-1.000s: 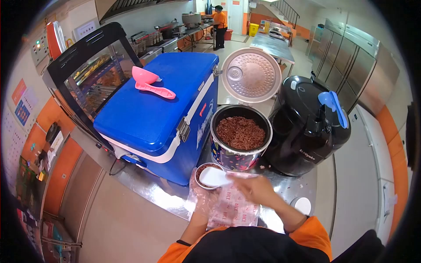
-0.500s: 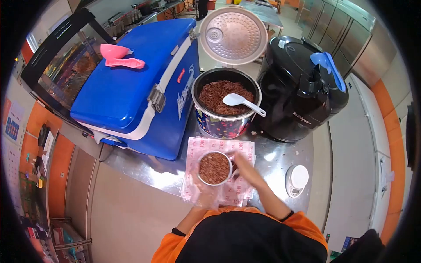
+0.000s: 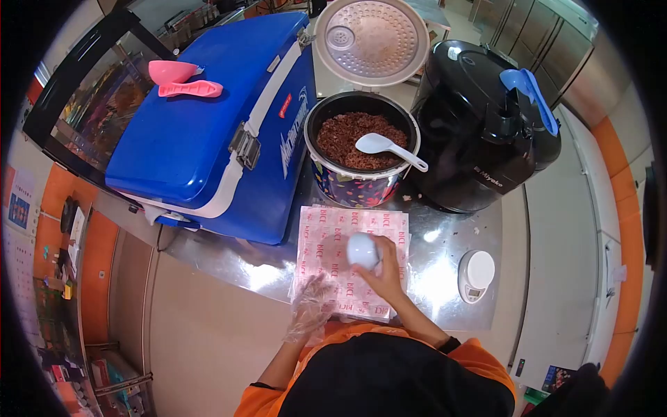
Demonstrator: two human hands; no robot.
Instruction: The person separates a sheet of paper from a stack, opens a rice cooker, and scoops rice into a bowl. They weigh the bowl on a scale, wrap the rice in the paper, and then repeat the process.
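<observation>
Everything's shot from one head-worn cam here, aimed forward and pretty steeply down. The steel worktop (image 3: 455,309) is seen from above at fairly close range, with the left hand (image 3: 313,306) and right hand (image 3: 386,272) caught below centre. The wearer's black clothing (image 3: 396,379) is picked up along the bottom edge, and the raised pot lid (image 3: 375,45) gets clipped at the top. Looks super wide, too: edges are bent, corners are blacked out, and floor (image 3: 201,320) is taken in on the left.
</observation>
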